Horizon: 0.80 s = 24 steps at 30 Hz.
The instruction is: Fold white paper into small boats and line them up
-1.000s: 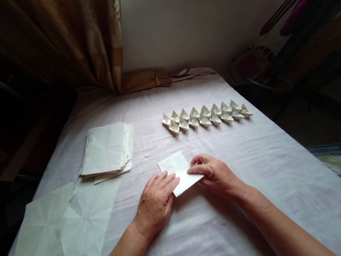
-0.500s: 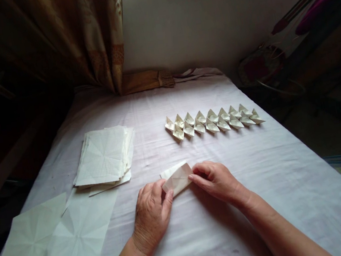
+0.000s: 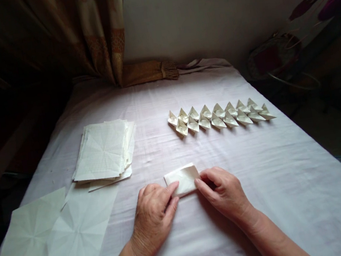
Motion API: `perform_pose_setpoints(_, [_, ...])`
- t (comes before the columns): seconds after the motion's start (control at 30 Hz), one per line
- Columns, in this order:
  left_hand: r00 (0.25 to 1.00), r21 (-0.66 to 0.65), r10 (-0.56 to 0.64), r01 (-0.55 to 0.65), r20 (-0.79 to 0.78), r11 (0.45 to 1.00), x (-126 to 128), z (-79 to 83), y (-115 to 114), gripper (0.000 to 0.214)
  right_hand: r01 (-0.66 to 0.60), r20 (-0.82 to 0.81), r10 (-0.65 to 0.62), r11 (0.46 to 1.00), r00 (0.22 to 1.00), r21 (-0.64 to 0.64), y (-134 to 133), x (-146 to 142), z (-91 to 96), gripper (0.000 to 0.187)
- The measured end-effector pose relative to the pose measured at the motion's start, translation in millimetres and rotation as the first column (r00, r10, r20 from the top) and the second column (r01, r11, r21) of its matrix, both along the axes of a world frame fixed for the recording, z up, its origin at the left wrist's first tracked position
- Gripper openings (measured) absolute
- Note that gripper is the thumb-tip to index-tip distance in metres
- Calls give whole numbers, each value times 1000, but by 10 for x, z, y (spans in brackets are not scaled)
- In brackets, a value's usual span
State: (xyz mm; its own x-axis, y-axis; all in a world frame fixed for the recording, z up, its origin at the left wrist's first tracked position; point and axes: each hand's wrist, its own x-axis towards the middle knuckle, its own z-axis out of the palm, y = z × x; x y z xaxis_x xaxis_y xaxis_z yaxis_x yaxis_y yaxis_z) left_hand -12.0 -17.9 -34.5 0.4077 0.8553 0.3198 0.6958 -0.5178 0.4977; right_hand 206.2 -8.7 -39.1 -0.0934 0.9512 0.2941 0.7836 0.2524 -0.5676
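Note:
A small white folded paper (image 3: 183, 179), now a flat packet, lies between my two hands on the sheet. My left hand (image 3: 156, 213) grips its left end, with the forefinger on top and the thumb at the near corner. On the right side, my right hand (image 3: 223, 188) pinches the edge between thumb and curled fingers. Beyond the hands stand folded paper boats (image 3: 218, 116) in two nested rows, their points upward. To the left is a stack of creased paper sheets (image 3: 103, 151).
Loose creased sheets (image 3: 78, 240) spread over the near left of the bed sheet (image 3: 141, 106). A brown patterned curtain (image 3: 101, 35) hangs at the back, its fringed end (image 3: 170, 70) resting on the far edge. The right side drops into shadow, with a dim bag (image 3: 272, 57) there.
The paper's raised flap has come down, so the packet now lies flatter and looks rectangular. My left forefinger has moved onto its top. The view has shifted slightly.

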Motion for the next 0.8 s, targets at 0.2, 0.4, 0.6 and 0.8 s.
perform_pose_setpoints(0.2, [1000, -13, -8, 8, -26, 1000, 21, 36, 1, 20, 14, 33, -16, 999, 999, 38, -16, -38, -22, 18])
perform_pose_setpoints(0.4, [995, -9, 15, -16, -101, 1000, 46, 28, 4, 22, 61, 55, -64, 997, 996, 54, -2, -63, -59, 15])
perform_pose_setpoints(0.6, [987, 49, 36, -28, -159, 998, 54, 53, -11, 23, 67, 60, -68, 998, 996, 21, 3, -62, -76, 14])
perform_pose_setpoints(0.8, [976, 153, -24, 59, -216, 986, 39, 19, -57, 29, 64, 55, -65, 997, 996, 36, 4, -59, -104, 15])
